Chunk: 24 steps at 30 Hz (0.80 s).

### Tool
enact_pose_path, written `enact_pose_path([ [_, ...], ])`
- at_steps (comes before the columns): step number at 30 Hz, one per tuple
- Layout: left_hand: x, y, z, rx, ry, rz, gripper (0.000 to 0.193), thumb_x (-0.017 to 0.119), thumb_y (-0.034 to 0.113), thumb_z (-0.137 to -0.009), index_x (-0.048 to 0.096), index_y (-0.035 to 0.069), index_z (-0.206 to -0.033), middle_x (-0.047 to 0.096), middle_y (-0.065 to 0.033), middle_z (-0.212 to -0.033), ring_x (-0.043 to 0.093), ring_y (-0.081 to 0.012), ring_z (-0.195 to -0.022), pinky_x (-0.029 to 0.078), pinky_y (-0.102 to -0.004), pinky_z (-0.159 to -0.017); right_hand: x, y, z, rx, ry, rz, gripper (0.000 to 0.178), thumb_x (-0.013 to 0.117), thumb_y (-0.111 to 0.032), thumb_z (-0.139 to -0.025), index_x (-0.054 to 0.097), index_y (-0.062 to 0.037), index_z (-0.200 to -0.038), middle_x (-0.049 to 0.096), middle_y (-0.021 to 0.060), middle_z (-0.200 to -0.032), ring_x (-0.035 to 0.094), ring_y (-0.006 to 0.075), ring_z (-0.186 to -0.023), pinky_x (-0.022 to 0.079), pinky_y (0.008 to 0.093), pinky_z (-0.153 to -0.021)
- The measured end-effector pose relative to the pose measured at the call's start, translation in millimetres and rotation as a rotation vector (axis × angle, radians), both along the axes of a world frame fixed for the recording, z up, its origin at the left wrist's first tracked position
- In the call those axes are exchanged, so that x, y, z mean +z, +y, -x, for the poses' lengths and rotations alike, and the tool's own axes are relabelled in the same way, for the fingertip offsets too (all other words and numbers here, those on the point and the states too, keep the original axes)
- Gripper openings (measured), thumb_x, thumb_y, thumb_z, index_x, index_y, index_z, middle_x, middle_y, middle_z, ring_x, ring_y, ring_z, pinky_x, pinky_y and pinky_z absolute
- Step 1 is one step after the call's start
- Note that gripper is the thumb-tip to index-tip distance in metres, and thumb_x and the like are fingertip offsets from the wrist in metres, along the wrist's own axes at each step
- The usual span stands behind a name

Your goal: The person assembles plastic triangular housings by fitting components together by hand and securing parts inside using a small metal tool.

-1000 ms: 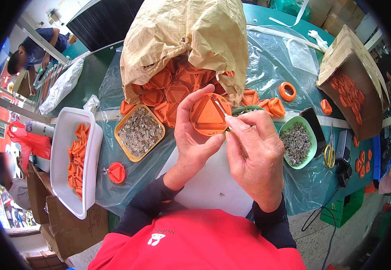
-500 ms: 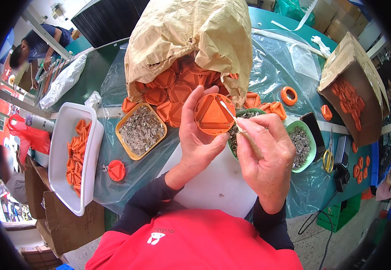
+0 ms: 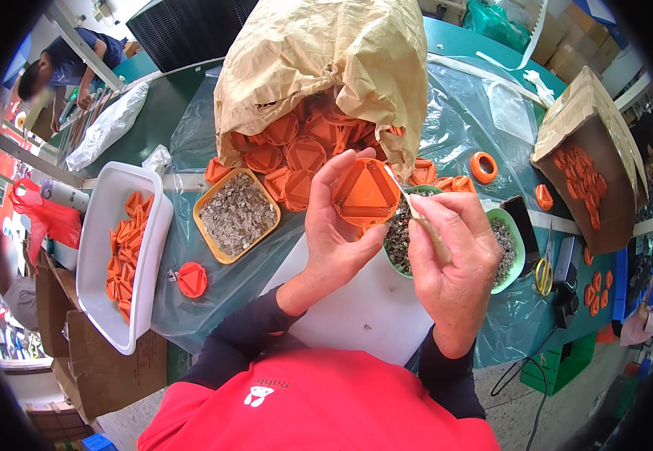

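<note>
My left hand grips an orange round plastic piece by its edge, with the raised triangle on its face turned up. In my right hand is a thin white-tipped stick with a pale, tan handle; its tip lies at the right rim of the piece. Just beyond, a large tan woven sack opens toward me, spilling similar orange pieces. Beneath my hands stands a green bowl of small metallic bits, and another dark-filled bowl is partly hidden. A yellow tray holds more small bits.
At left, a white tub holds orange triangular parts, and a loose orange disc lies beside it. On the right are a cardboard box of orange parts, an orange ring and yellow-handled scissors. A person works at far left.
The stick's tip has shifted from the upper face of the orange piece to its right rim. Both hands and the piece sit slightly further right in the picture; the view has shifted a little.
</note>
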<state>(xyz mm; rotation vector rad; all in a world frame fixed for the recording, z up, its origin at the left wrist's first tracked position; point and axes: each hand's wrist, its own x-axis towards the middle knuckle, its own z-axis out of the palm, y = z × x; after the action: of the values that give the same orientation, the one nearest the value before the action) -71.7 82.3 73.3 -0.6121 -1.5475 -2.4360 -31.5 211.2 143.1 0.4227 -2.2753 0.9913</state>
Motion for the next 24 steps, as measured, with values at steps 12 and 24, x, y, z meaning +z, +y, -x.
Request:
enact_pose_path([
  [12, -2, 0, -1, 0.039, -0.076, -0.001, 0.077, 0.062, -0.007, -0.068, 0.024, 0.002, -0.134, 0.039, -0.0137, -0.131, 0.042, -0.0211, -0.121, 0.038, -0.0343, -0.101, 3, -3, -2, -0.034, -0.088, 0.064, 0.023, 0.062, 0.006, -0.071, 0.065, 0.0002, -0.093, 0.058, 0.0108, -0.086, 0.061, 0.0227, -0.078, 0.048, 0.0302, -0.068],
  [24, 7, -3, -3, -0.005, -0.217, -0.007, 0.076, 0.069, 0.0, -0.069, 0.027, -0.002, -0.132, 0.045, -0.0138, -0.123, 0.048, -0.02, -0.114, 0.039, -0.0322, -0.098, 0, -1, 1, -0.021, -0.056, 0.034, 0.024, 0.061, 0.006, -0.073, 0.064, 0.0002, -0.095, 0.057, 0.0112, -0.087, 0.061, 0.0234, -0.075, 0.048, 0.0305, -0.063],
])
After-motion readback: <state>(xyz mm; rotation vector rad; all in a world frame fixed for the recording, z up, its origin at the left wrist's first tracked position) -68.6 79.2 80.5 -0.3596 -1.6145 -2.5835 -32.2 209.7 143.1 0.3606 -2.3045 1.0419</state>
